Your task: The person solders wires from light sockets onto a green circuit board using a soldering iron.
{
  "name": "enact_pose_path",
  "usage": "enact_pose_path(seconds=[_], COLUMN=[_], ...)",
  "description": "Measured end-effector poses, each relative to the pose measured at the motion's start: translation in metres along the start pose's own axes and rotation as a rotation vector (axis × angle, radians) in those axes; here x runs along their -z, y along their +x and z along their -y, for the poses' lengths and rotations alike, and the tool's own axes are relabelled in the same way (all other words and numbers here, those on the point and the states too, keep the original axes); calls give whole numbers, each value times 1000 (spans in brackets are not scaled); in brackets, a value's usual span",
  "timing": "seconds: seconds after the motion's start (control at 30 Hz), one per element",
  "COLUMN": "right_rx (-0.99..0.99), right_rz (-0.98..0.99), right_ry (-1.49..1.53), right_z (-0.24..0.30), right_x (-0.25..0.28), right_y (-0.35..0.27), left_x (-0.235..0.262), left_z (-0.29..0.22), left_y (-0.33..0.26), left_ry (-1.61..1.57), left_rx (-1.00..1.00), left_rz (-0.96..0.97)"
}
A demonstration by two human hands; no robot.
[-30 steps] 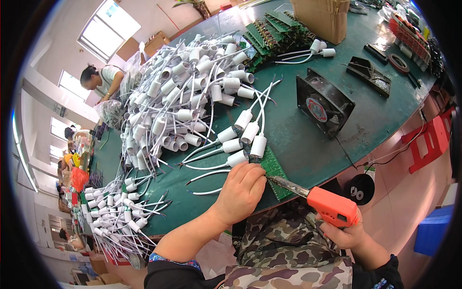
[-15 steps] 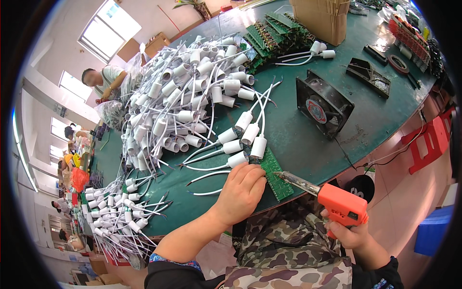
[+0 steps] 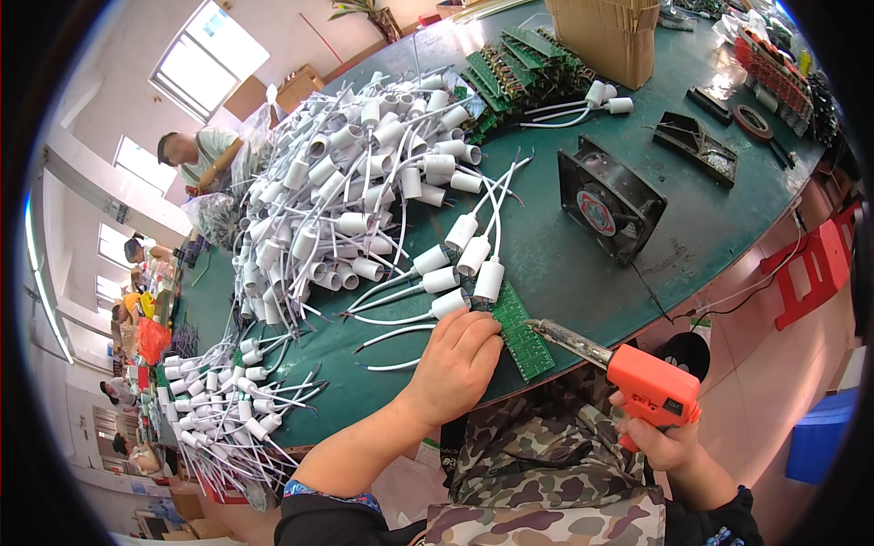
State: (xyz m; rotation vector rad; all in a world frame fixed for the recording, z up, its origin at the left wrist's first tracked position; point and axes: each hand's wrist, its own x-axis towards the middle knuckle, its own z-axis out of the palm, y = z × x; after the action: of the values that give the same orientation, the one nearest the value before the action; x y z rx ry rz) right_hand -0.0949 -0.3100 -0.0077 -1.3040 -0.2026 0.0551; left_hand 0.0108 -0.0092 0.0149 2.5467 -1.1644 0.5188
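and here's the left hand (image 3: 455, 364), knuckles up, fingers curled down at the left side of the green circuit board (image 3: 526, 344); what they pinch is hidden, can't tell. over on the right, the right hand (image 3: 660, 441) is wrapped firmly round the red soldering gun (image 3: 652, 384), its tip aimed left and far, right at the board's right edge, contact unclear! the board lies by the near table edge, white sockets (image 3: 489, 278) crowding its far end, green tabletop (image 3: 583, 296) stretching right toward the black fan (image 3: 628, 196).
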Motion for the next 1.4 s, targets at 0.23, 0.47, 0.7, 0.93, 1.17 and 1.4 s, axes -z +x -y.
enact_pose_path(seconds=[0.23,0.47,0.7,0.93,1.17,1.4], right_rx=[-14,7,-23,70,62,102], right_rz=[-4,-21,-21,-57,-221,-239], right_ry=[21,-8,40,-59,-2,-63], right_z=[1,2,5,12,7,2], right_x=[-1,2,10,11,13,23], right_y=[0,0,-2,3,-4,-5], left_x=[0,7,14,54,30,34], left_z=[-1,-3,9,-3,10,41], left_y=[-1,-4,-35,1,29,20], left_ry=[12,27,105,277,242,124], left_rx=[5,39,87,-62,-200,4], left_rz=[-8,-17,-98,94,-15,-6])
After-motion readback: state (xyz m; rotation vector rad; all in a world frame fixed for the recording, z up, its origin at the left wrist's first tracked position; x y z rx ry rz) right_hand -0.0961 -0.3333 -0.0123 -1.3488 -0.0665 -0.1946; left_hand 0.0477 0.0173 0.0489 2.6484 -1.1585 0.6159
